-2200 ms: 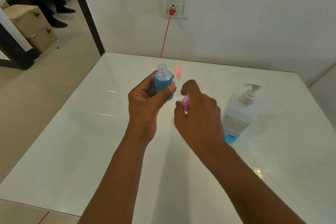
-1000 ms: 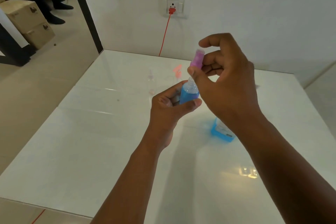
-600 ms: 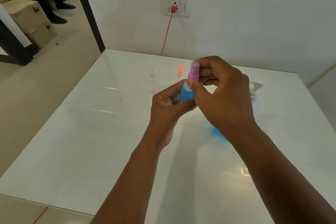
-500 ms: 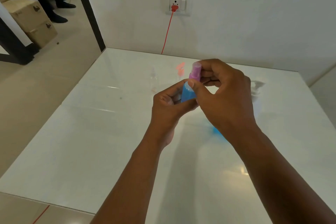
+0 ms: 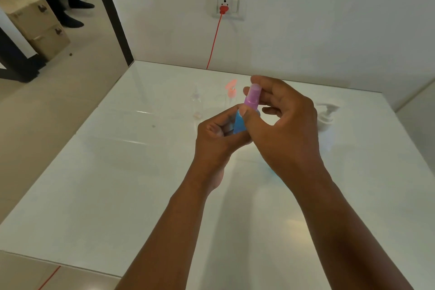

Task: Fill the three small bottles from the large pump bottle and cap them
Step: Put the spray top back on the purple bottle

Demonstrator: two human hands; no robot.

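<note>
My left hand grips a small bottle filled with blue liquid, held upright above the white table. My right hand pinches the pink cap that sits on the bottle's neck, thumb in front and fingers behind. The large pump bottle stands at the right, mostly hidden behind my right hand; only its white pump head shows. A clear empty small bottle stands further back on the table, faint against the glossy top.
A pale red cap lies on the table behind my hands. A red cable runs from the wall socket down to the table's back edge. Cardboard boxes and a person's legs are on the floor at the left.
My right hand brought the pink cap from above down onto the blue bottle's neck and now keeps pinching it there. My left hand has held the bottle nearly still.
</note>
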